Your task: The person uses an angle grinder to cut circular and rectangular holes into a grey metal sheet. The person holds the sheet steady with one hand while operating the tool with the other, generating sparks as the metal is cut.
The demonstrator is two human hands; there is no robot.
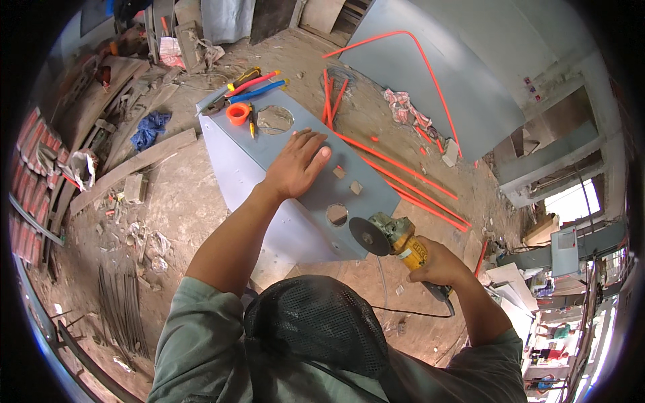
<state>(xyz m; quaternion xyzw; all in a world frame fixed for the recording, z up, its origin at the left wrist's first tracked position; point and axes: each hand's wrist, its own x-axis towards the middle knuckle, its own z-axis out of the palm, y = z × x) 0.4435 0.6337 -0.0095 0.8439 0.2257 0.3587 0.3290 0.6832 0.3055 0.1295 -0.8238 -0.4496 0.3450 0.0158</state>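
My left hand (295, 168) lies flat, fingers stretched out, on top of a grey sheet-metal box (376, 193). Between a large round cutout (275, 119) and a smaller one (337, 215), two small squarish openings pierce that top face. My right hand (440, 260) grips a yellow angle grinder (411, 251) by its body. Its dark disc (369, 235) stands at the box's near right edge, by the smaller cutout; whether it touches the metal I cannot tell. At the box's far end lie an orange ring-shaped roll (236, 121), a small yellow-and-black tool (252, 125) and a tool with red and blue handles (261, 91).
Long orange-red pipes (430, 209) lie on the floor beyond the box. The grinder's black cord (410, 311) trails below my right hand. Timber planks (134, 171), a blue crumpled cloth (150, 129) and stacked red bricks (30, 195) are at left. A large grey sheet (430, 74) stands at the back.
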